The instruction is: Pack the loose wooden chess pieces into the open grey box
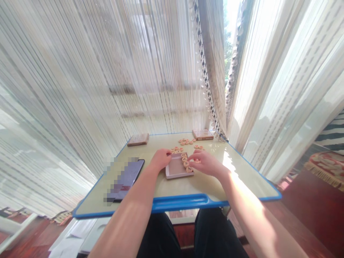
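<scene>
A shallow, open, pale cardboard box (pixel 174 167) lies on the table in front of me. Along its right side, inside, stands a row of several round wooden xiangqi pieces (pixel 186 163) with dark characters. My left hand (pixel 161 158) has its fingers closed on the far left corner of the box. Bent over the right edge, my right hand (pixel 204 162) has thumb and forefinger at a piece of the row; its other fingers are curled. Beyond the box lie loose pieces (pixel 177 148), partly hidden by the box and hand.
More pieces (pixel 186 142) are scattered toward the back. Flat boxes stand at the back left (pixel 138 139) and back right (pixel 202 134). A dark tablet or phone (pixel 129 179), partly blurred, lies left of my forearm. The table (pixel 242 179) has a blue rim; curtains (pixel 161 71) hang behind it.
</scene>
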Demonstrator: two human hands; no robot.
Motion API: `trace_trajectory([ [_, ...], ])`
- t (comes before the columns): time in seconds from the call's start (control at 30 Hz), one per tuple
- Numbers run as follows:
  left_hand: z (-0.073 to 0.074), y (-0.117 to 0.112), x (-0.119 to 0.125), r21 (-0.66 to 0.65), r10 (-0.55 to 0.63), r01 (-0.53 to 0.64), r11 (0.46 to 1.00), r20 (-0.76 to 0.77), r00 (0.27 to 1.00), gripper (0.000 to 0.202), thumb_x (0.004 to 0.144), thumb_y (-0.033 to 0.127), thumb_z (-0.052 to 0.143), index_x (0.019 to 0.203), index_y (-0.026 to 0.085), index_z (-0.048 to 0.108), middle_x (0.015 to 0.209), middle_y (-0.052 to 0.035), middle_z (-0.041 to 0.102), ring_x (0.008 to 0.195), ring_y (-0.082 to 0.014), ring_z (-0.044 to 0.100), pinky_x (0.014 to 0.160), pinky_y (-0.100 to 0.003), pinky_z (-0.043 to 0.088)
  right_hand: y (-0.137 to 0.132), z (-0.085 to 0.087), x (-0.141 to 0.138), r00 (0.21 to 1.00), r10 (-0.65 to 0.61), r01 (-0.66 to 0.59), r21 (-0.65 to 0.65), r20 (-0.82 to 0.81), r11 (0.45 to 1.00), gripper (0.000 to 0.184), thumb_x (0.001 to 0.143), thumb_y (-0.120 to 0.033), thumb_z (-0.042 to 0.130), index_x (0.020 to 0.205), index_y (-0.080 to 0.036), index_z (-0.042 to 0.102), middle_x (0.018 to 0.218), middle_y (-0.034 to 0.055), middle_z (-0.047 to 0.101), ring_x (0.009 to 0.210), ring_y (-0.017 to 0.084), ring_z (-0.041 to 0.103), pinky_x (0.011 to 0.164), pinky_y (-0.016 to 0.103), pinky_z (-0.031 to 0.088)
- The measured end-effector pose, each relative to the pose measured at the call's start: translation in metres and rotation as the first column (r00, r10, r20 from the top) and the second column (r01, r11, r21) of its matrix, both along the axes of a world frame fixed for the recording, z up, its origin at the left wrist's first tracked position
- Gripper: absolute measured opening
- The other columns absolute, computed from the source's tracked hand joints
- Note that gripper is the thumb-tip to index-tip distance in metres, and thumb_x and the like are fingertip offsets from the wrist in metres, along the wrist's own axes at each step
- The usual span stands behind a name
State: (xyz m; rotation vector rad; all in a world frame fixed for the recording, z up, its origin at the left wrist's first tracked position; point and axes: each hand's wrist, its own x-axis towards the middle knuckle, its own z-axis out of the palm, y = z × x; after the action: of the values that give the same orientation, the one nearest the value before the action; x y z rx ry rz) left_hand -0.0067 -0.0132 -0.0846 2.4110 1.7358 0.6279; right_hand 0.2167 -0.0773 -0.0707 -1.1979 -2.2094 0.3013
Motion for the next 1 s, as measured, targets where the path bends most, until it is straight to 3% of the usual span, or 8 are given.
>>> trace_trajectory([
  [0.1,0.002,-0.002,0.002,-0.010,0.035,-0.034,0.999,0.021,0.999,0.025,0.073,0.025,0.048,0.087,0.020,0.069,0.092,-0.0037,0.070,0.086,-0.0177,0.060,0.078,-0.025,0.044,0.019,-0.004,-0.003,0.978,-0.207,0.205,0.082,0.008,0.975,0.023,0.080,-0.026,0.049,0.089,-0.022,0.070,0.083,0.0049,0.064,0.090,0.019,0.055,0.084,0.032,0.039],
  [0.17,0.004,-0.003,0.003,-0.011,0.076,-0.076,0.997,0.036,0.996,0.023,0.074,0.026,0.049,0.082,0.020,0.069,0.088,-0.0041,0.070,0.082,-0.0175,0.060,0.074,-0.025,0.044,0.036,-0.005,-0.004,0.960,-0.276,0.275,0.035,0.053,0.961,0.026,0.081,-0.025,0.046,0.092,-0.021,0.069,0.094,0.0067,0.065,0.092,0.019,0.057,0.082,0.031,0.041],
  [0.3,0.004,-0.002,0.001,0.041,0.179,-0.183,0.982,0.084,0.980,0.025,0.078,0.027,0.045,0.076,0.018,0.068,0.081,-0.0049,0.069,0.076,-0.0167,0.059,0.070,-0.025,0.043,0.075,-0.001,-0.007,0.930,-0.308,0.321,-0.031,0.202,0.947,0.028,0.079,-0.021,0.047,0.095,-0.020,0.070,0.100,0.0085,0.065,0.094,0.020,0.058,0.084,0.029,0.041],
  [0.43,0.001,0.006,-0.002,0.080,0.262,-0.280,0.957,0.177,0.949,0.028,0.082,0.028,0.042,0.078,0.016,0.067,0.083,-0.0066,0.068,0.078,-0.0163,0.059,0.073,-0.025,0.043,0.110,0.004,-0.015,0.897,-0.357,0.370,-0.002,0.260,0.929,0.029,0.081,-0.025,0.049,0.101,-0.022,0.068,0.108,0.0100,0.063,0.099,0.023,0.057,0.086,0.032,0.041],
  [0.57,-0.003,0.021,-0.007,0.132,0.291,-0.337,0.932,0.278,0.915,0.030,0.084,0.027,0.040,0.081,0.015,0.067,0.087,-0.0081,0.068,0.083,-0.0170,0.060,0.079,-0.026,0.043,0.141,0.007,-0.026,0.897,-0.319,0.331,0.014,0.305,0.944,0.032,0.081,-0.026,0.051,0.109,-0.023,0.064,0.118,0.0080,0.059,0.107,0.022,0.052,0.093,0.033,0.036],
  [0.63,-0.005,0.028,-0.010,0.096,0.339,-0.386,0.917,0.319,0.885,0.029,0.084,0.025,0.040,0.085,0.014,0.067,0.090,-0.0087,0.068,0.086,-0.0180,0.060,0.081,-0.027,0.043,0.155,0.007,-0.030,0.894,-0.289,0.308,-0.003,0.342,0.951,0.032,0.082,-0.025,0.050,0.111,-0.023,0.063,0.120,0.0067,0.059,0.108,0.021,0.052,0.095,0.033,0.035],
  [0.77,-0.011,0.037,-0.015,-0.019,0.428,-0.454,0.891,0.370,0.825,0.028,0.082,0.020,0.042,0.095,0.013,0.066,0.097,-0.0100,0.068,0.094,-0.0192,0.060,0.084,-0.028,0.043,0.176,0.002,-0.031,0.872,-0.271,0.318,-0.051,0.408,0.947,0.027,0.082,-0.025,0.048,0.101,-0.025,0.067,0.108,0.0036,0.065,0.102,0.021,0.055,0.093,0.034,0.035],
  [1.0,-0.016,0.035,-0.011,-0.036,0.420,-0.443,0.896,0.395,0.817,0.027,0.079,0.015,0.045,0.095,0.014,0.066,0.096,-0.0083,0.069,0.094,-0.0191,0.061,0.086,-0.028,0.044,0.187,-0.001,-0.030,0.840,-0.300,0.375,-0.083,0.452,0.924,0.025,0.077,-0.031,0.051,0.089,-0.021,0.071,0.080,0.0056,0.070,0.085,0.021,0.060,0.078,0.030,0.042],
])
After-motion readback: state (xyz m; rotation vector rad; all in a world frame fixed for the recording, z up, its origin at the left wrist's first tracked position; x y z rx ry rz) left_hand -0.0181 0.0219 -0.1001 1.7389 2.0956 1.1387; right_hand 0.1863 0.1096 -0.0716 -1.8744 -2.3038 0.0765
